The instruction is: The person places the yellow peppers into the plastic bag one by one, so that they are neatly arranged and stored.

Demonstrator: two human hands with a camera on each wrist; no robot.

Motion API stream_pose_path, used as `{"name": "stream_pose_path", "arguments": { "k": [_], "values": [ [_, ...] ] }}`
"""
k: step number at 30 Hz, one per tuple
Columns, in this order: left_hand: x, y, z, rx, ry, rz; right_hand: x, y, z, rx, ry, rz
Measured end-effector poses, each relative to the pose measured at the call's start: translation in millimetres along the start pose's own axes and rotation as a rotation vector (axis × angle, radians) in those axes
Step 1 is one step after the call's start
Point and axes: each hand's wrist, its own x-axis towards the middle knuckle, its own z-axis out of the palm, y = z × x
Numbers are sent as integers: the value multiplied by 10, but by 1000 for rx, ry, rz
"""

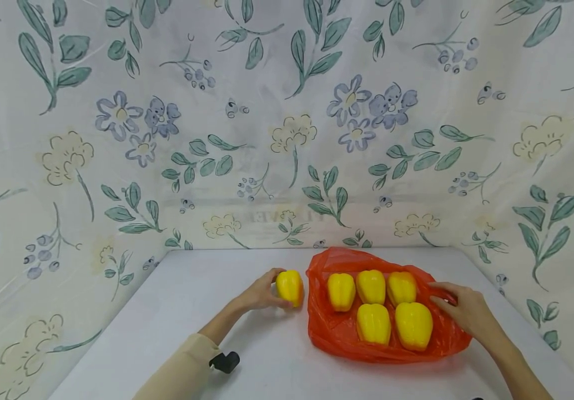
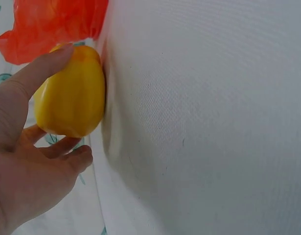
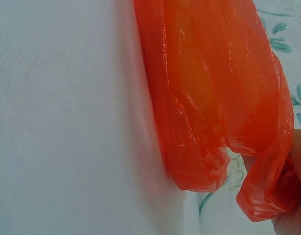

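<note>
A yellow bell pepper (image 1: 290, 288) stands on the white table just left of a red plastic bag (image 1: 334, 344). My left hand (image 1: 262, 291) holds that pepper between thumb and fingers; in the left wrist view the thumb lies along one side of the pepper (image 2: 74, 98) and the fingertips are at its other side. Several more yellow bell peppers (image 1: 373, 323) sit inside the spread bag in two rows. At the bag's right side, my right hand (image 1: 469, 308) pinches its rim. The right wrist view shows the crumpled bag (image 3: 209, 88) bunched at that hand, whose fingers are mostly cut off.
The white table (image 1: 167, 300) runs back to a hanging cloth (image 1: 247, 166) printed with flowers and leaves. A small black object (image 1: 225, 362) is at the left sleeve's cuff.
</note>
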Motion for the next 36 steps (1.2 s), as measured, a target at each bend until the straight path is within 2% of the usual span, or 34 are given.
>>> {"name": "stream_pose_path", "arguments": {
  "k": [18, 24, 36],
  "values": [
    [-22, 24, 9, 19, -8, 17, 2, 35, 6, -9, 25, -26],
    [-23, 15, 15, 20, -12, 30, 4, 30, -1, 0, 5, -7],
    [-2, 20, 8, 38, 21, 31, -5, 9, 15, 3, 16, -3]
  ]
}}
